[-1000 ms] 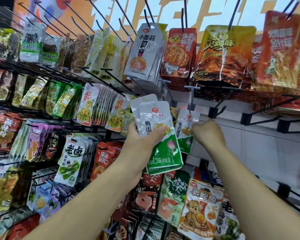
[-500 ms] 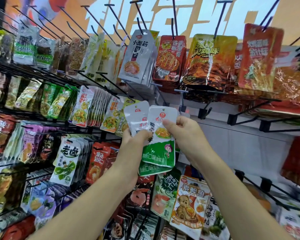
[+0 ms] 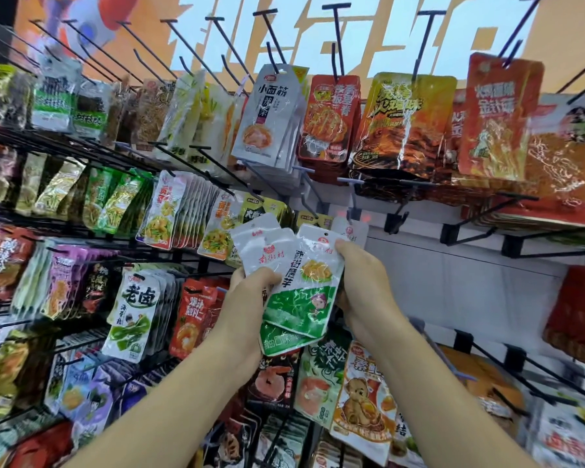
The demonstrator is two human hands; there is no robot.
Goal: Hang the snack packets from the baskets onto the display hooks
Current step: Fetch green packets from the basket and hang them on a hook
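My left hand (image 3: 247, 298) grips a small fan of white-and-green snack packets (image 3: 267, 244) by their middles, in front of the display wall. The front packet (image 3: 304, 288) of the fan is pinched at its right edge by my right hand (image 3: 365, 285), thumb over its top corner. Just behind and above the packets, one matching packet (image 3: 352, 231) hangs on a grey hook (image 3: 352, 201). The hanging packet is mostly hidden by the ones I hold.
Full rows of hanging snack packets cover the rack at left (image 3: 156, 211) and above (image 3: 402, 123). Bare black hooks (image 3: 487, 214) stick out over the white wall at right. More packets (image 3: 362, 400) hang below my hands. No basket is in view.
My right hand left the packet hanging on the hook and came back to the fan, taking hold of the front packet. The view has shifted slightly up and right.
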